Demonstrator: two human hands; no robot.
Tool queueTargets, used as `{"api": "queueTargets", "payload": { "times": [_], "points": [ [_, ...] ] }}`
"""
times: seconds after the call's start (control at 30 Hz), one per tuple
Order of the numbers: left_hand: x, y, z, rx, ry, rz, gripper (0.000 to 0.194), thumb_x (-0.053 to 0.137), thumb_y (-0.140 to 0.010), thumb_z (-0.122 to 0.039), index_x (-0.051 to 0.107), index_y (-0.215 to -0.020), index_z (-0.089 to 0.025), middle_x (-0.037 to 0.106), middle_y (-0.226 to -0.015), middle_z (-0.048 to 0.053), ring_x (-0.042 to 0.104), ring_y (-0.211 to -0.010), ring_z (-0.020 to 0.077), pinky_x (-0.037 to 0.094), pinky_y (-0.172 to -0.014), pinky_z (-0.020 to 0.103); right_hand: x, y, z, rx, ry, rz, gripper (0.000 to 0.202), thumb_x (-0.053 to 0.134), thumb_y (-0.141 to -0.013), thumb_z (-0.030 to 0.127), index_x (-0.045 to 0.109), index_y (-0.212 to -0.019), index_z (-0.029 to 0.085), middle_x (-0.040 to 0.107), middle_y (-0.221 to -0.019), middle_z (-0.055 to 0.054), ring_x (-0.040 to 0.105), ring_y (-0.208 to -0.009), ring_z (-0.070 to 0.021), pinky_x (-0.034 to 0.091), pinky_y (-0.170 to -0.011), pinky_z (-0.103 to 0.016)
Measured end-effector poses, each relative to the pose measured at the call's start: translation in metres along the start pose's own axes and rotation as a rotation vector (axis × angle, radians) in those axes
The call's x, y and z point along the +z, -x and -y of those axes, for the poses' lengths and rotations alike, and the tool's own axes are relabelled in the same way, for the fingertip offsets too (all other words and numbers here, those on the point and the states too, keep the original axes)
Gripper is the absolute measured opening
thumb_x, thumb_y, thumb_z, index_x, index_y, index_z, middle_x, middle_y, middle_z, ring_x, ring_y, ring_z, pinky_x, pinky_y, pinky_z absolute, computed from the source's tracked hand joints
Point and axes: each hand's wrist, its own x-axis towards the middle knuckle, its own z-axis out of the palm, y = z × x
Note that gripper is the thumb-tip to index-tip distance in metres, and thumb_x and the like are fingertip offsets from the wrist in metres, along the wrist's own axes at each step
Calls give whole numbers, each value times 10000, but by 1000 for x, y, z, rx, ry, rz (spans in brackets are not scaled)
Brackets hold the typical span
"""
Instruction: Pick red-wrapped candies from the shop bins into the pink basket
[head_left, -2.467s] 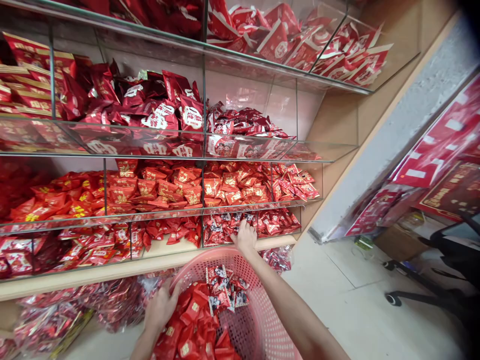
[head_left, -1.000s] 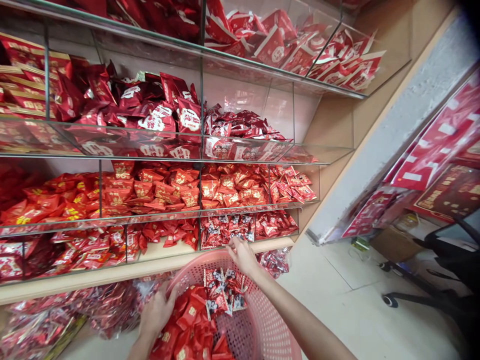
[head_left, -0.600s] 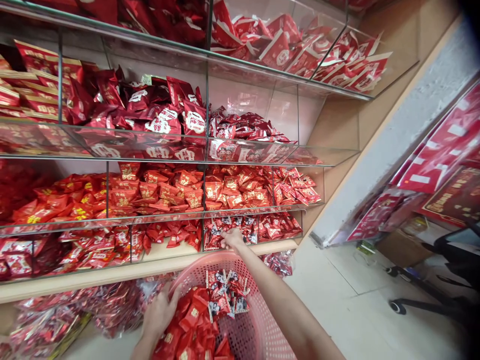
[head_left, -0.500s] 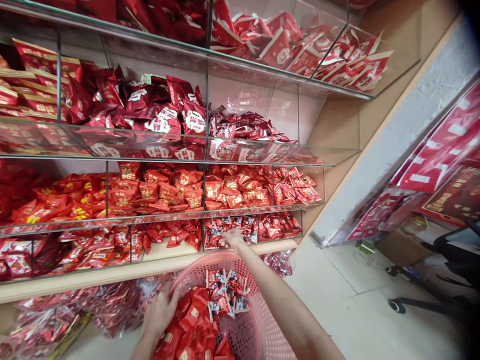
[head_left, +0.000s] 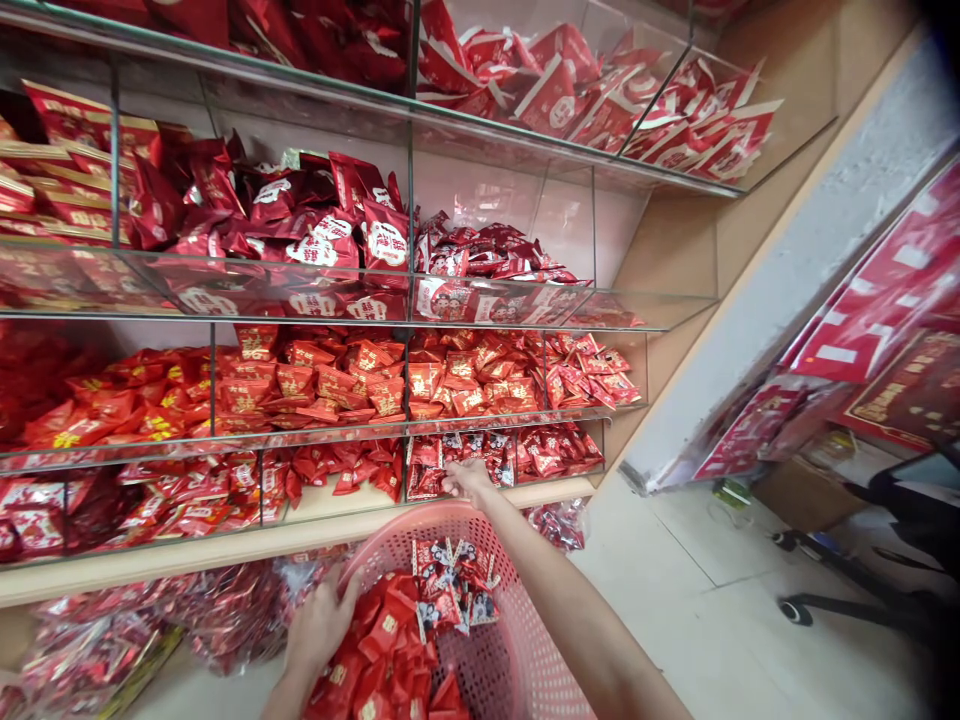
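My left hand (head_left: 319, 622) grips the left rim of a pink perforated plastic basket (head_left: 551, 655), thumb towards the inside. In the basket lie plain red candy packets (head_left: 390, 635) with gold print. Beside them sits a small group of red, black and white patterned packets (head_left: 454, 585). My right hand (head_left: 471, 482) reaches over the basket to the front of a lowest-shelf compartment, where similar patterned packets (head_left: 427, 462) lie. Its fingers are curled together at these packets, and whatever is between them is hidden.
Glass-divided shelves (head_left: 510, 325) full of red packets rise in front. Clear bags of packets (head_left: 232, 610) lie under the lowest board. At right are a wall (head_left: 757, 270), hanging red goods (head_left: 877, 290), a cardboard box (head_left: 799, 495) and a black wheeled chair base (head_left: 847, 580).
My right hand's fingers have shifted slightly at the patterned packets. The left hand and basket stay in place; the view has moved a touch.
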Motion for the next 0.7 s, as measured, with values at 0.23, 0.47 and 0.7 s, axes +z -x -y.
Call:
{"api": "queueTargets", "payload": {
  "times": [0.23,0.47,0.7],
  "points": [
    [2,-3,2,-8,-26,-33,582,254,-843,-530,491,-1226,-162,659,-1039,144,603,-995,300,441,-835,389,7,-11,3,-212,70,-101,134,551,-732,305,594,-725,178,571,-535,31,552,-410,-106,372,-397,-187],
    [-6,-9,6,118,152,-32,456,276,-859,-486,588,-1081,-237,683,-1008,40,618,-977,208,453,-825,285,14,-6,14,-245,23,-39,151,560,-725,296,596,-698,152,562,-535,23,483,-395,-86,357,-387,-191],
    [-29,-6,-11,128,328,-118,454,345,-830,-514,568,-1079,-208,653,-1074,73,570,-1058,238,407,-923,327,-26,39,21,-438,23,-16,235,529,-769,403,582,-740,176,566,-604,8,543,-497,-114,415,-462,-212]
  ]
}}
